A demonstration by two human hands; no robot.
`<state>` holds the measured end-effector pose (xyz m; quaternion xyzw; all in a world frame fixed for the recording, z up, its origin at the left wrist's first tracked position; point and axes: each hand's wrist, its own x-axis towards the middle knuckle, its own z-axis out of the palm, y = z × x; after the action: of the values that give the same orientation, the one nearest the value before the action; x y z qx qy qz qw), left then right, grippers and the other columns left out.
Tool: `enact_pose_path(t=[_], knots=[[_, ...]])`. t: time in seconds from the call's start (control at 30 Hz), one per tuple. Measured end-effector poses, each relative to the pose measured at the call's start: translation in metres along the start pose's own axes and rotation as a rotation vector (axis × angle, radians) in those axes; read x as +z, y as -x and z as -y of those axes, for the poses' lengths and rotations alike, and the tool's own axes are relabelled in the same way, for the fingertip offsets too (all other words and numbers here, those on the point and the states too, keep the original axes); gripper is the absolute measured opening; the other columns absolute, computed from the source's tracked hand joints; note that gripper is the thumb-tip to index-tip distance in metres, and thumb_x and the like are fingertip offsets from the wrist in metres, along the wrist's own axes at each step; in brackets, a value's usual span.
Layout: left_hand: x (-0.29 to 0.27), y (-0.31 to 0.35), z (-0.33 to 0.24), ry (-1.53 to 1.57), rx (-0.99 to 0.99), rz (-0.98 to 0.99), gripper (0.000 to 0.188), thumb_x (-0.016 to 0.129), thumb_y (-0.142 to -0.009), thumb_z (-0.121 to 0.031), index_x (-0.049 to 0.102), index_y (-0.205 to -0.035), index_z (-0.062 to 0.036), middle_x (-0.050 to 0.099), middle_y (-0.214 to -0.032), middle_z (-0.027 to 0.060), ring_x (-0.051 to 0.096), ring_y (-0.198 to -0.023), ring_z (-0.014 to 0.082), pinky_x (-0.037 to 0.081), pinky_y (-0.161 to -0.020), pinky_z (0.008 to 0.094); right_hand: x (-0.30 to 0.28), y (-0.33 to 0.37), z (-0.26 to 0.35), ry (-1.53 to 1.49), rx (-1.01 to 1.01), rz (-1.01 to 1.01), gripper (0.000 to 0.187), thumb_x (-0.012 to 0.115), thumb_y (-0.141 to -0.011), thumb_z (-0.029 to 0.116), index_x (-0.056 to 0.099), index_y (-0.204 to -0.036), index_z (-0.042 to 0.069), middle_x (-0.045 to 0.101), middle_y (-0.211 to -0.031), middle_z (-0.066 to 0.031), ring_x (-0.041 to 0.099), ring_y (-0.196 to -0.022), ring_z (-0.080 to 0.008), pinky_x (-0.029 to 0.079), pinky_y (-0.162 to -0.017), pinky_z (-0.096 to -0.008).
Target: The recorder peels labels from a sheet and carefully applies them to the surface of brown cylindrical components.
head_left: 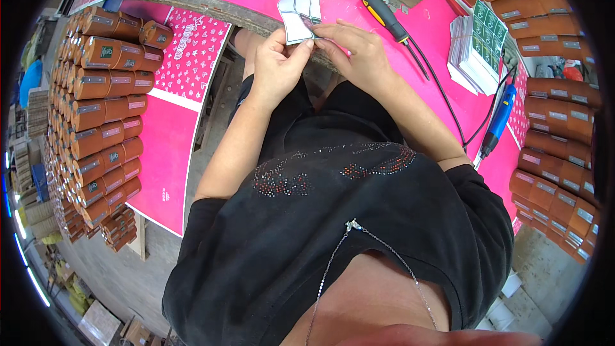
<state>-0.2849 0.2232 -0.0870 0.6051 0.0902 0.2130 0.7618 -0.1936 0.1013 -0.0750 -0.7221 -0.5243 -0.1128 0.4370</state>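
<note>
Pink tabletop (410, 99) carries the work; brown cylinders (541, 27) are stacked along its right edge. White segmented sheet (299, 13) is located at the near edge. Left hand (280, 64): fingers clamped on the sheet's lower corner. Right hand (359, 54): fingers close together at its right side; grip cannot be determined. Yellow-and-black corded tool (383, 14) lies farther right, beside a green-and-white card stack (477, 41).

Single head-worn fisheye view, facing down from close above the black shirt (339, 200)
</note>
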Motion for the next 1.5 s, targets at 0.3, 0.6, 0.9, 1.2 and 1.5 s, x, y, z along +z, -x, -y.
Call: enact_pose_path(t=[0.3, 0.6, 0.9, 1.2, 1.5], knots=[[-0.005, -0.003, -0.017, -0.637, 0.464, 0.075, 0.01, 0.058, -0.073, -0.002, 0.056, -0.082, 0.0025, 0.057, -0.072, 0.0094, 0.056, -0.068, 0.0126, 0.043, -0.059, 0.0245, -0.012, -0.007, 0.018, 0.015, -0.054, 0.027, 0.014, 0.061, -0.07, 0.006, 0.06, -0.083, 0.001, 0.062, -0.078, -0.013, 0.06, -0.072, -0.0271, 0.049, -0.059, -0.0343], [0.004, 0.004, -0.013, -0.188, 0.091, 0.049, 0.012, 0.057, -0.076, -0.003, 0.058, -0.087, 0.002, 0.06, -0.077, 0.0056, 0.056, -0.069, 0.0088, 0.045, -0.062, 0.0221, -0.023, -0.005, 0.016, -0.035, 0.059, 0.021, 0.012, 0.061, -0.069, 0.006, 0.06, -0.08, 0.0, 0.061, -0.073, -0.0134, 0.061, -0.064, -0.0262, 0.049, -0.055, -0.0323], [-0.022, -0.007, -0.035, 0.472, -0.091, -0.177, 0.015, 0.051, -0.079, -0.004, 0.057, -0.09, 0.0038, 0.062, -0.085, 0.0096, 0.06, -0.072, 0.0152, 0.049, -0.067, 0.0264, -0.013, -0.037, 0.021, -0.528, 0.546, 0.208, 0.012, 0.053, -0.078, 0.005, 0.057, -0.087, -0.002, 0.059, -0.075, -0.0038, 0.055, -0.069, -0.0083, 0.044, -0.063, -0.0219], [-0.073, 0.026, -0.002, -0.258, 0.118, -0.704, 0.029, 0.053, -0.066, 0.003, 0.047, -0.095, -0.0003, 0.054, -0.066, 0.0056, 0.054, -0.064, 0.0131, 0.044, -0.056, 0.0276, 0.049, -0.029, 0.038, -1.008, 0.59, 0.531, 0.006, 0.047, -0.084, 0.006, 0.049, -0.084, 0.0, 0.058, -0.078, -0.0091, 0.059, -0.071, -0.0153, 0.047, -0.065, -0.0256], [-0.059, 0.092, -0.073, -0.886, 0.327, -0.698, 0.043, 0.05, -0.062, 0.006, 0.045, -0.103, -0.0056, 0.054, -0.07, 0.0139, 0.054, -0.073, 0.0337, 0.043, -0.063, 0.0395, 0.067, -0.048, 0.067, -1.09, 0.639, 0.881, 0.009, 0.046, -0.086, 0.01, 0.048, -0.085, 0.001, 0.059, -0.079, -0.0111, 0.061, -0.068, -0.0178, 0.052, -0.059, -0.0263]])
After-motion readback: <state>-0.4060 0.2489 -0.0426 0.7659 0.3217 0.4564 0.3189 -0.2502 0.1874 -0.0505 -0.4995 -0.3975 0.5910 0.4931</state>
